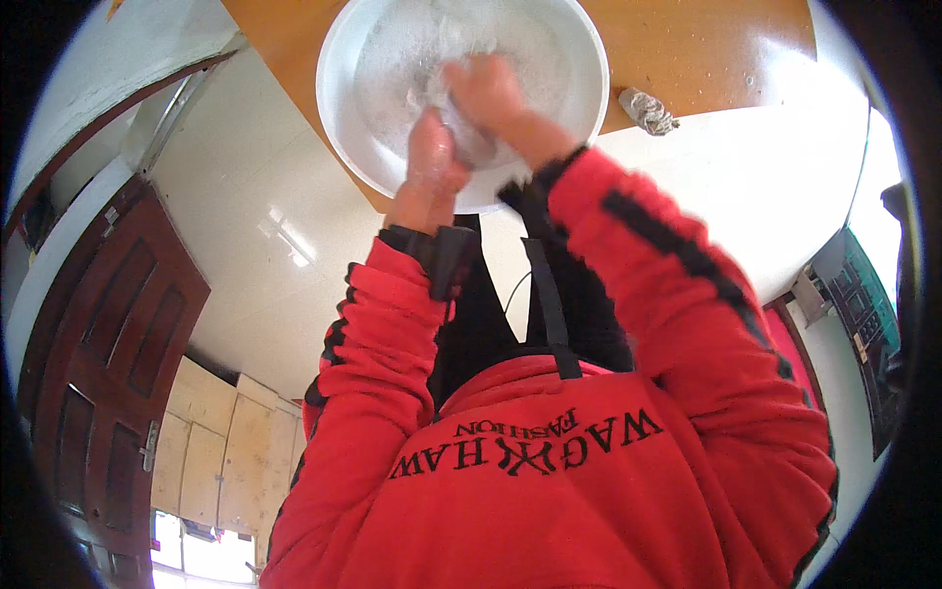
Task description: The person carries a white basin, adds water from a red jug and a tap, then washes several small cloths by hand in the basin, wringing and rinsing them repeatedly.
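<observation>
A large white basin (331,96) holds cloudy, bubbly water at the top of the head view. My left hand (434,158) is over the basin's near part, its fingers closed around one side of a wet, whitish, cloth-like item (467,136). My right hand (489,92) grips the same item from its upper right side, and its fingers are blurred. The two hands are close together. The item's exact kind cannot be told, as the hands and blur partly hide it. Both red sleeves are pushed back above the wrists.
The basin stands on an orange-brown wooden table (706,44), reaching over its near edge. A twisted grey-white bundle (647,112) lies at the table's edge, right of the basin. A dark red door (125,316) stands at the left, with pale cupboards (228,449) beyond it.
</observation>
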`<state>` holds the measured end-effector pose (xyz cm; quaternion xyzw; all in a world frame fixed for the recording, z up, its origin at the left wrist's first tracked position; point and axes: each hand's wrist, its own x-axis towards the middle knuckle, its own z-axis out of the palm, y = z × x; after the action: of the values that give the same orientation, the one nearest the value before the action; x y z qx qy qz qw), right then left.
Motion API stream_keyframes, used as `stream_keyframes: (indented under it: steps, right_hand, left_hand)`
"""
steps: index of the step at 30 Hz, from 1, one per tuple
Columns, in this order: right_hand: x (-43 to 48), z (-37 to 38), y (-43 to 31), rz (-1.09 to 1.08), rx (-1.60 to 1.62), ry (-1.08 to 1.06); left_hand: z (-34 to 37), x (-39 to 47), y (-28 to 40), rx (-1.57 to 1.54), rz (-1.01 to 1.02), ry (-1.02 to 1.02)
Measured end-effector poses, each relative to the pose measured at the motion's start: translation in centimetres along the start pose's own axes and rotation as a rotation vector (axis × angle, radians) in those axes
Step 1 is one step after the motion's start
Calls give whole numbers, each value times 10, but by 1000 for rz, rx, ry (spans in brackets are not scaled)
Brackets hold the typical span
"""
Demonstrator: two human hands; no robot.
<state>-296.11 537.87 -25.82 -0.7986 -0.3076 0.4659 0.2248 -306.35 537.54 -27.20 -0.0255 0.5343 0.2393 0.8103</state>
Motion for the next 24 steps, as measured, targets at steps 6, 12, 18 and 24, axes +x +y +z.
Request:
stream_keyframes:
  steps: [6, 12, 18, 24]
  right_hand:
    - [-25, 8, 0, -667, -243, 75]
    - [14, -15, 3, 1, 113, -174]
    - [-33, 20, 20, -426, -163, 142]
    - [32, -12, 32, -1, 20, 157]
  left_hand:
    - [-4, 1, 4, -116, 41, -124]
    - [2, 2, -4, 1, 4, 47]
    - [-8, 1, 1, 468, 304, -138]
    - [-9, -19, 2, -72, 135, -161]
